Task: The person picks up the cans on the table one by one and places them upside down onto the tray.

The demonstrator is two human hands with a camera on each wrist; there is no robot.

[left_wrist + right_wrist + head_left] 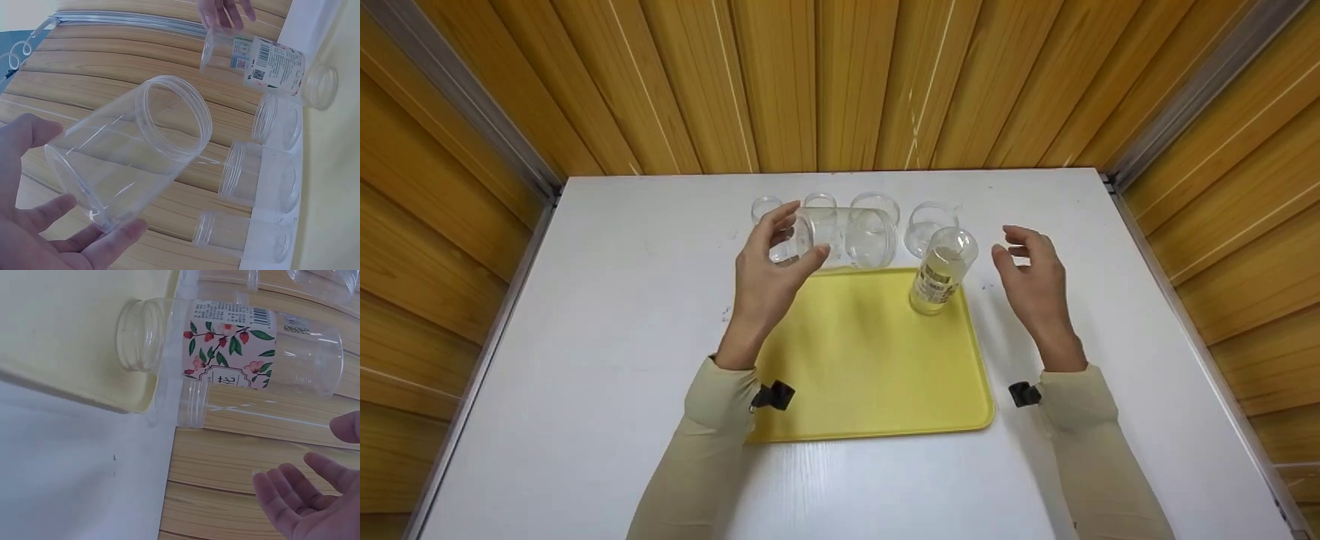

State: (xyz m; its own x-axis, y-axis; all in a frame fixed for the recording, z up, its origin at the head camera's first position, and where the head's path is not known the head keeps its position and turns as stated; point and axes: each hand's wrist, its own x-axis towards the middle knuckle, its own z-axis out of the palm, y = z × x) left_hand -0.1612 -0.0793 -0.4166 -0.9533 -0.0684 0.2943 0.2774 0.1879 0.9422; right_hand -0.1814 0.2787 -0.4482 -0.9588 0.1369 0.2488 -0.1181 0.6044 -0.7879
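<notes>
My left hand holds a large clear plastic jar by its base end, thumb on one side and fingers on the other. That jar lies sideways in the air above the back edge of the yellow tray, its threaded, lidless mouth pointing right. On the tray's back right corner a clear jar with a flowered label stands upside down, mouth on the tray. To the right of it my right hand hovers apart, fingers loosely bent and nothing in them.
Behind the tray several clear jars stand in a row on the white table, among them a small jar, a medium jar and a wide jar. Wood-patterned walls border the back and both sides.
</notes>
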